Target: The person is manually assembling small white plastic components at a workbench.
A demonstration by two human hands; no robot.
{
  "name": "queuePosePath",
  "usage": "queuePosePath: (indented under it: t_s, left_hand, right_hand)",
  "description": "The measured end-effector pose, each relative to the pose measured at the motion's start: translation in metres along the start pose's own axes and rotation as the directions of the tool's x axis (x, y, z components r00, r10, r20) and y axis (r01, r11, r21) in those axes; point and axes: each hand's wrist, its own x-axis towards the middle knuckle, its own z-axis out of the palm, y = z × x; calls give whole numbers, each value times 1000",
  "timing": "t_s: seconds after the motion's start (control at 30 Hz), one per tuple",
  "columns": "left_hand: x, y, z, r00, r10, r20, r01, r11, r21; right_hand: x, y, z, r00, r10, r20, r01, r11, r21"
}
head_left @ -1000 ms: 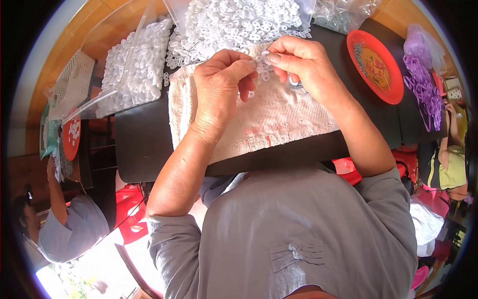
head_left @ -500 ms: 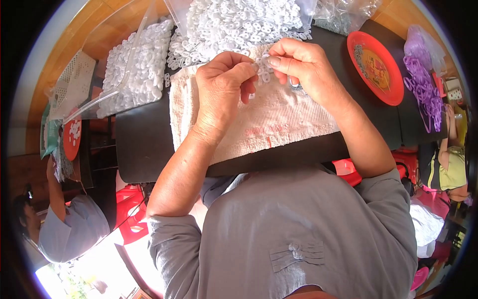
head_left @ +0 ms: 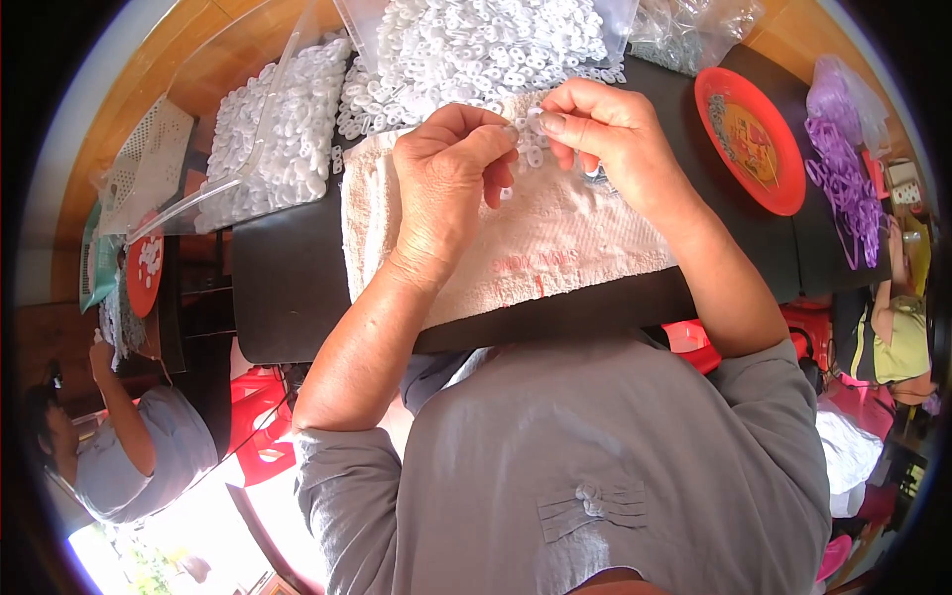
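Note:
My left hand (head_left: 451, 169) is closed in a pinch above a cream towel (head_left: 565, 233), thumb against fingertips. What it pinches is too small to make out; a bit of white shows below its curled fingers. Just to the right, my right hand (head_left: 615, 129) is closed, its thumb and forefinger pinching a small white plastic piece (head_left: 535, 120). Between the hands, several loose white pieces with holes (head_left: 533, 154) rest on the towel. Beneath the right hand's curled fingers, a small bluish thing (head_left: 596, 176) is partly hidden.
Heaps of white pieces fill a clear bin (head_left: 496, 45) and spill beside another clear box (head_left: 263, 134). A red plate (head_left: 783, 183) with small metal parts stands on the black table (head_left: 283, 288). Purple ribbon (head_left: 843, 183) lies far right. Other people (head_left: 149, 446) sit left and right.
My fingertips have drawn slightly apart, with the white piece at the right hand's fingers. At the left, the other person's arm has shifted.

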Motion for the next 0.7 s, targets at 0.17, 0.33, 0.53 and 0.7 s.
queuePosePath:
  t_s: [0.17,0.33,0.53,0.7]
  left_hand:
    - [-1,0,1,1000,-17,-5,17,1000,12]
    - [-1,-1,0,1000,-13,13,13,1000,-7]
    - [-1,2,6,1000,9,30,-7,999,-48]
    - [0,0,2,998,-18,67,18,1000,-8]
  right_hand:
    - [-1,3,3,998,-66,6,66,995,-70]
    - [-1,2,3,996,-46,71,50,997,-51]
    - [0,2,-1,998,-66,10,67,997,-35]
    - [0,3,0,999,-52,15,53,997,-57]
